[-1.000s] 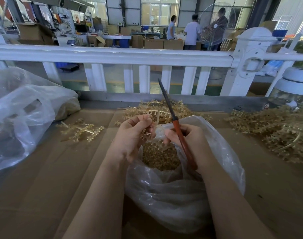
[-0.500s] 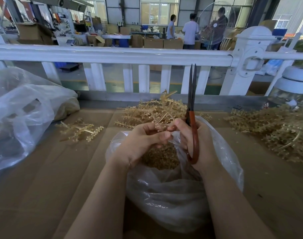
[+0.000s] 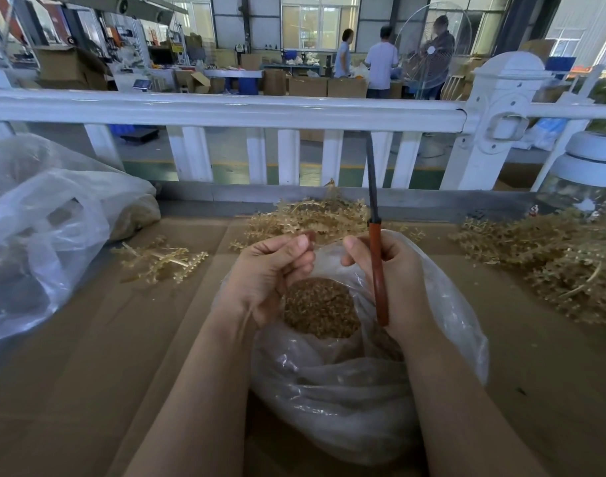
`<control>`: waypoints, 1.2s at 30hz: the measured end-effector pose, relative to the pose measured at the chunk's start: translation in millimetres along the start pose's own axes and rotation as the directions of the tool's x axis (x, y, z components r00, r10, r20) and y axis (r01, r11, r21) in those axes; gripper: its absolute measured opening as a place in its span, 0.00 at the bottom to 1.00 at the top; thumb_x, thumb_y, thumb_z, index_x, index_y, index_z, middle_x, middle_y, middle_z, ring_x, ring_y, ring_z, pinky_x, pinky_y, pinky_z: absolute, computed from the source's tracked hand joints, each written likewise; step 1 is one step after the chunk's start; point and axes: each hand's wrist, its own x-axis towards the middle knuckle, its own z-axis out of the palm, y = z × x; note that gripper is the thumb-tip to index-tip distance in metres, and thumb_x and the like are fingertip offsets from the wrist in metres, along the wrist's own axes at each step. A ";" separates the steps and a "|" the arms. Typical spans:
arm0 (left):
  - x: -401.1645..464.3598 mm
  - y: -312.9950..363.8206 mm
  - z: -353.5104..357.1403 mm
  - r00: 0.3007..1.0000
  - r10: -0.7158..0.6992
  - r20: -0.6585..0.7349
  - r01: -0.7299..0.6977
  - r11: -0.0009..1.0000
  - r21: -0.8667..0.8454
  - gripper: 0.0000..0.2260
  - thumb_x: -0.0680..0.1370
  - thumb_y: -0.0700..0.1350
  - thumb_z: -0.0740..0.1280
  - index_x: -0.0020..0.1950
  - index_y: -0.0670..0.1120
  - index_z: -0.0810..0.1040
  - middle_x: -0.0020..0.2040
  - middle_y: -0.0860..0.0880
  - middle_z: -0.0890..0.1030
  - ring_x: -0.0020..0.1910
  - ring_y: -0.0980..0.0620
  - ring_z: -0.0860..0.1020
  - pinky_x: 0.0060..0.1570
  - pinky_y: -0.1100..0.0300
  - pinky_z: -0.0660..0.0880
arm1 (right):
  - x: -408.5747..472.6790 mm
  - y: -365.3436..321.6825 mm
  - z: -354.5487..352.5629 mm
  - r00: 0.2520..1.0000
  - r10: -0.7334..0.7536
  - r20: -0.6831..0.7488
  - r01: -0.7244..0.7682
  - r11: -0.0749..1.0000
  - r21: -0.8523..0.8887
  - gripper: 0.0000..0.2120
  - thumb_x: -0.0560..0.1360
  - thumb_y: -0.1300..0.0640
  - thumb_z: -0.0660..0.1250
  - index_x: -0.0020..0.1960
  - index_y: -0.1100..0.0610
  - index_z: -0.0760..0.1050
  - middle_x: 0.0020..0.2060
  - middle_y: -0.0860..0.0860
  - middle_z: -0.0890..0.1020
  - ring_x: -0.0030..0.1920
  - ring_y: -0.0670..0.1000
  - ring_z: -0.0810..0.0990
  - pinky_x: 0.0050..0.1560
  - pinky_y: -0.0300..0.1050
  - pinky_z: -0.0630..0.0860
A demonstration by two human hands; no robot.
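Observation:
A clear plastic bag (image 3: 346, 401) stands open on the cardboard-covered table, with a heap of small golden cut pieces (image 3: 320, 309) inside. My right hand (image 3: 394, 287) grips red-handled scissors (image 3: 376, 270), their dark blades together and pointing up. My left hand (image 3: 270, 273) hovers over the bag's left rim with its fingers curled; whether it holds a small piece is hidden. Just beyond both hands lies a pile of golden plastic sprigs (image 3: 312, 218).
A larger heap of golden sprigs (image 3: 549, 266) fills the right of the table, and a few loose sprigs (image 3: 160, 261) lie at the left. A big clear bag (image 3: 43, 232) sits far left. A white railing (image 3: 226, 108) borders the table's far edge, with people working beyond.
The golden sprig held up between my hands is gone from them. The scissor blades have come together, and my hands have parted slightly over the bag.

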 end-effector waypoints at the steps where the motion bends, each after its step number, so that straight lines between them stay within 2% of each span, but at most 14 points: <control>1: 0.6 0.7 -0.2 0.999 0.022 -0.029 -0.022 1.000 -0.017 0.04 0.67 0.40 0.72 0.40 0.41 0.85 0.35 0.48 0.84 0.32 0.57 0.82 0.38 0.65 0.81 | 0.2 0.8 -0.2 1.000 0.003 0.003 -0.003 1.000 -0.014 0.14 0.73 0.47 0.75 0.45 0.58 0.81 0.35 0.51 0.84 0.38 0.45 0.83 0.43 0.34 0.77; 3: 0.6 1.8 -0.2 0.996 0.064 -0.057 -0.067 0.997 -0.045 0.01 0.67 0.39 0.72 0.36 0.42 0.83 0.38 0.48 0.84 0.33 0.57 0.81 0.40 0.65 0.81 | 0.3 2.6 1.0 1.000 0.000 0.009 0.001 0.997 -0.078 0.19 0.69 0.39 0.77 0.45 0.55 0.81 0.36 0.52 0.83 0.38 0.47 0.82 0.43 0.40 0.78; 5: 0.1 2.3 0.2 0.993 0.101 -0.067 -0.104 0.993 -0.050 0.02 0.68 0.37 0.71 0.36 0.42 0.82 0.37 0.48 0.83 0.34 0.56 0.81 0.41 0.65 0.81 | 0.0 5.1 1.5 0.999 0.007 0.032 -0.001 0.982 -0.189 0.23 0.64 0.31 0.73 0.44 0.50 0.81 0.37 0.47 0.84 0.39 0.45 0.82 0.44 0.43 0.79; 9: -1.2 3.6 0.8 0.978 0.194 -0.078 -0.196 0.980 -0.016 0.04 0.67 0.36 0.70 0.35 0.44 0.84 0.36 0.49 0.83 0.34 0.56 0.80 0.42 0.66 0.80 | -1.7 10.8 2.4 0.990 -0.015 0.143 0.072 0.914 -0.398 0.23 0.62 0.25 0.67 0.44 0.43 0.77 0.41 0.34 0.82 0.43 0.37 0.80 0.42 0.38 0.74; 12: -1.8 3.9 0.3 0.965 0.252 -0.070 -0.250 0.968 0.032 0.03 0.70 0.36 0.70 0.39 0.43 0.81 0.34 0.50 0.81 0.35 0.56 0.80 0.42 0.66 0.79 | -3.2 11.3 2.9 0.980 -0.028 0.199 0.135 0.824 -0.551 0.29 0.62 0.19 0.61 0.50 0.39 0.73 0.42 0.32 0.80 0.45 0.34 0.79 0.44 0.33 0.72; 14: -1.0 3.7 0.0 0.957 0.280 -0.074 -0.275 0.959 0.068 0.03 0.74 0.32 0.68 0.44 0.39 0.76 0.33 0.51 0.80 0.35 0.56 0.79 0.42 0.65 0.78 | -4.6 11.0 3.4 0.974 -0.043 0.221 0.172 0.774 -0.609 0.32 0.62 0.20 0.61 0.56 0.40 0.73 0.46 0.32 0.79 0.47 0.37 0.77 0.48 0.35 0.74; 16: -0.3 3.3 0.0 0.949 0.305 -0.079 -0.297 0.949 0.102 0.05 0.77 0.30 0.64 0.46 0.39 0.73 0.32 0.52 0.79 0.35 0.55 0.79 0.44 0.63 0.77 | -5.7 10.2 3.3 0.974 -0.066 0.216 0.192 0.744 -0.640 0.33 0.64 0.22 0.63 0.59 0.44 0.75 0.50 0.36 0.80 0.50 0.39 0.77 0.50 0.38 0.76; 19: -1.2 4.5 -0.1 0.941 0.336 -0.047 -0.329 0.938 0.111 0.10 0.77 0.29 0.64 0.41 0.42 0.71 0.30 0.54 0.78 0.35 0.56 0.79 0.45 0.62 0.77 | -6.4 9.3 2.8 0.976 -0.091 0.198 0.201 0.724 -0.660 0.32 0.65 0.25 0.64 0.59 0.46 0.76 0.52 0.39 0.82 0.49 0.39 0.75 0.48 0.36 0.73; 21: -2.0 4.7 -0.8 0.937 0.349 -0.021 -0.345 0.933 0.107 0.09 0.77 0.29 0.64 0.42 0.42 0.72 0.31 0.54 0.79 0.35 0.56 0.79 0.46 0.61 0.77 | -6.5 8.6 3.0 0.975 -0.095 0.199 0.206 0.714 -0.669 0.33 0.65 0.24 0.63 0.58 0.47 0.76 0.52 0.40 0.82 0.48 0.39 0.75 0.47 0.36 0.72; 26: -1.3 3.6 -2.0 0.932 0.363 -0.007 -0.359 0.924 0.129 0.07 0.76 0.28 0.64 0.47 0.39 0.76 0.34 0.50 0.82 0.37 0.53 0.80 0.47 0.60 0.77 | -8.3 7.5 3.7 0.973 -0.113 0.202 0.223 0.693 -0.686 0.30 0.64 0.22 0.61 0.53 0.44 0.75 0.44 0.36 0.77 0.44 0.38 0.74 0.40 0.28 0.67; 28: -1.3 3.5 -2.7 0.932 0.363 -0.011 -0.358 0.925 0.129 0.07 0.76 0.28 0.64 0.48 0.39 0.76 0.36 0.49 0.83 0.38 0.53 0.80 0.47 0.60 0.77 | -8.4 7.0 4.4 0.972 -0.134 0.193 0.231 0.682 -0.694 0.29 0.63 0.20 0.57 0.49 0.42 0.72 0.39 0.35 0.75 0.41 0.38 0.73 0.39 0.28 0.66; 30: -1.4 4.2 -3.2 0.932 0.364 -0.011 -0.360 0.925 0.119 0.06 0.76 0.28 0.64 0.48 0.38 0.76 0.36 0.48 0.82 0.38 0.52 0.80 0.47 0.60 0.77 | -7.9 7.7 4.7 0.971 -0.149 0.186 0.237 0.672 -0.702 0.32 0.62 0.18 0.54 0.50 0.42 0.74 0.38 0.34 0.74 0.40 0.38 0.74 0.39 0.31 0.69; 33: -2.3 6.1 -3.0 0.930 0.367 0.004 -0.365 0.925 0.102 0.05 0.74 0.31 0.66 0.48 0.38 0.76 0.39 0.45 0.82 0.39 0.51 0.79 0.48 0.60 0.77 | -7.8 9.2 5.3 0.970 -0.159 0.183 0.242 0.668 -0.704 0.39 0.62 0.18 0.54 0.55 0.45 0.79 0.41 0.35 0.78 0.42 0.38 0.74 0.42 0.34 0.72; 36: -2.7 5.9 -3.0 0.929 0.369 0.011 -0.368 0.923 0.110 0.05 0.75 0.30 0.65 0.48 0.38 0.76 0.40 0.44 0.80 0.40 0.50 0.79 0.49 0.60 0.77 | -7.6 8.3 5.5 0.969 -0.159 0.190 0.247 0.669 -0.701 0.40 0.62 0.18 0.54 0.55 0.46 0.80 0.44 0.39 0.83 0.42 0.38 0.74 0.41 0.31 0.69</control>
